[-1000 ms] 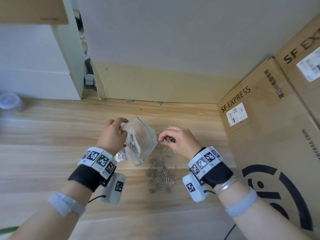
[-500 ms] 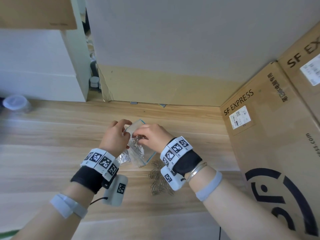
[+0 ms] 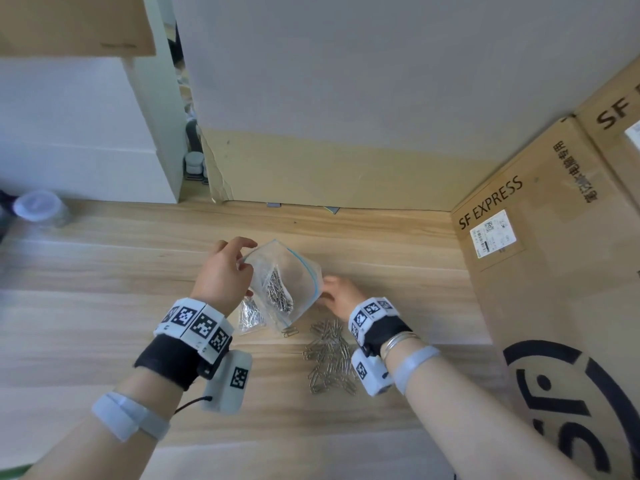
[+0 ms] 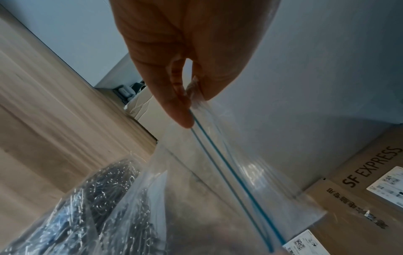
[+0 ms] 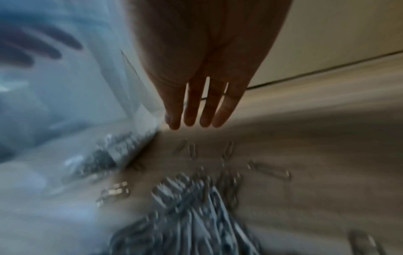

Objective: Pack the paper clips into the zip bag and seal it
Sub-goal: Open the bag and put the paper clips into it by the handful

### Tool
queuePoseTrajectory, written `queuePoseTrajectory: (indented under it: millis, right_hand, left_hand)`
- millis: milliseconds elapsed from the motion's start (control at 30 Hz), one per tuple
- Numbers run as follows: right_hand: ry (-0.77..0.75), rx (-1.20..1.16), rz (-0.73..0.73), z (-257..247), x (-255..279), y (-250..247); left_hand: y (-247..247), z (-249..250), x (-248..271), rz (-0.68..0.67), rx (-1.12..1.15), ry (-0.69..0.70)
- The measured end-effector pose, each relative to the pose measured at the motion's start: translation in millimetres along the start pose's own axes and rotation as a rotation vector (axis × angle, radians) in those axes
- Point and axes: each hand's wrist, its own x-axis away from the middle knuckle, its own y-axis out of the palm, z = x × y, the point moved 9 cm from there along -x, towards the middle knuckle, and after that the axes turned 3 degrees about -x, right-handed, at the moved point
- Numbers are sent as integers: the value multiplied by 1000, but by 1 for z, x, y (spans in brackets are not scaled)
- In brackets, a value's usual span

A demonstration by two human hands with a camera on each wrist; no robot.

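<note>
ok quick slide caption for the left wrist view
Left hand pinches the top corner of the zip bag, paper clips gathered at its bottom.

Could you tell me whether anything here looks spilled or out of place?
One stray paper clip lies apart from the main pile, right by the zip bag bottom corner. Otherwise nothing stands out.

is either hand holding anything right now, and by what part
The left hand pinches the zip bag at its top edge, by the blue zip strip. The right hand holds nothing, fingers straight.
</note>
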Motion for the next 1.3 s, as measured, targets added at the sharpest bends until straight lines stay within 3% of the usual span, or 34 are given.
queuePoseTrajectory:
  millis: [167, 300, 500, 767, 933, 1033, 1300]
  right_hand:
    - [-26, -12, -39, 15, 9, 23]
    - [12, 114, -148, 33, 23, 28]
    - [-156, 103, -31, 0, 2, 22]
    - [-104, 170, -103, 26, 17, 32]
    - [-264, 222, -133, -26, 25, 39]
    - [-252, 330, -178, -46, 25, 46]
    - [-265, 267, -242, -11, 30, 60]
  left_hand:
    - [-2, -4, -3, -2, -23, -1]
    - [-2, -3, -6, -8, -31, -7]
    - [2, 0, -7, -16, -46, -8]
    - [2, 2, -6, -12, -15, -2]
    - [4, 4, -5, -19, -11, 9]
    - [3, 4, -3, -18, -18, 14]
    - [2, 2, 0, -13, -9, 15]
